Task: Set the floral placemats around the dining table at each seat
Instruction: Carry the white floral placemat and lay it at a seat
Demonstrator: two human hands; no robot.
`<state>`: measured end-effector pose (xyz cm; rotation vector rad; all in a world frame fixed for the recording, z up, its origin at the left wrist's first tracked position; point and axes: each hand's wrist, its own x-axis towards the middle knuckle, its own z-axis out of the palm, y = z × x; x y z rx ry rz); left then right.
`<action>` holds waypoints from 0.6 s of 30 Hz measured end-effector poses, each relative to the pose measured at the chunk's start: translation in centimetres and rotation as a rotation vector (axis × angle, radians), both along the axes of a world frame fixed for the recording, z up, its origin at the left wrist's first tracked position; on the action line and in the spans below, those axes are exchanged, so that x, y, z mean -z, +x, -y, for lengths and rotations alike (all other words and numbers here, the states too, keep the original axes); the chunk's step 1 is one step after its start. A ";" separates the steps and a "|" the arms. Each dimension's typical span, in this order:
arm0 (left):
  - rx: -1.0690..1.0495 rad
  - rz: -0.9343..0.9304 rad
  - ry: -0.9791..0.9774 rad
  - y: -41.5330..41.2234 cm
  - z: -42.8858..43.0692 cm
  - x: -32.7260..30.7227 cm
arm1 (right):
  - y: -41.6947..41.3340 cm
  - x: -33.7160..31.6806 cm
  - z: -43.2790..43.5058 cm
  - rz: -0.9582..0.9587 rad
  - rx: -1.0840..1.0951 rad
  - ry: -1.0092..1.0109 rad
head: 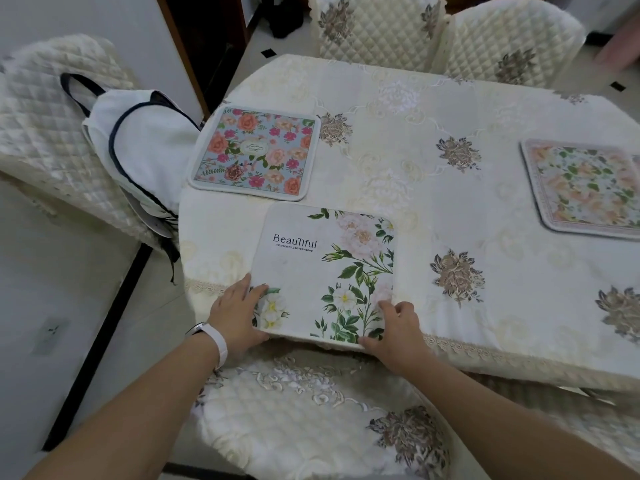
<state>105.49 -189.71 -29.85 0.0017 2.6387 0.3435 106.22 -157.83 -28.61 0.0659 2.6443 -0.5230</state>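
This is a dining room in a home. A big table wears a cream tablecloth with stitched brown flowers (450,188). Chairs in soft quilted cream covers (509,39) stand around it. Square mats with bright printed flowers (256,152) lie at the seats. A white cloth bag with dark straps (138,150) rests on one chair.

Mat under my hands (325,271): off-white ground, white and pale pink blooms, green leaves, black lettering "BeauTiful". Mat at the table's far left corner (254,154): pale blue ground, coral, salmon and magenta roses, pale border. Mat at the table's right edge (585,187): pale ground, peach flowers, green leaves, grey rim. Tablecloth (450,202): cream, tone-on-tone embroidery, taupe-brown flower motifs, lace trim. Chair covers (311,420): quilted cream, same brown motifs. Bag (145,150): white, navy piping. My wristband (219,342): white.
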 end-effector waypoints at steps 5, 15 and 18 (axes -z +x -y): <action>-0.003 -0.003 0.015 0.1 -0.2 -0.2 | 0.2 -0.2 0.0 0.019 -0.032 0.025; -0.025 0.026 0.049 0.4 -0.3 -0.7 | 0.4 -0.9 -0.6 0.058 0.010 -0.045; -0.100 0.021 0.180 0.5 -0.7 -2.1 | 0.1 -1.9 -1.4 0.076 0.039 -0.061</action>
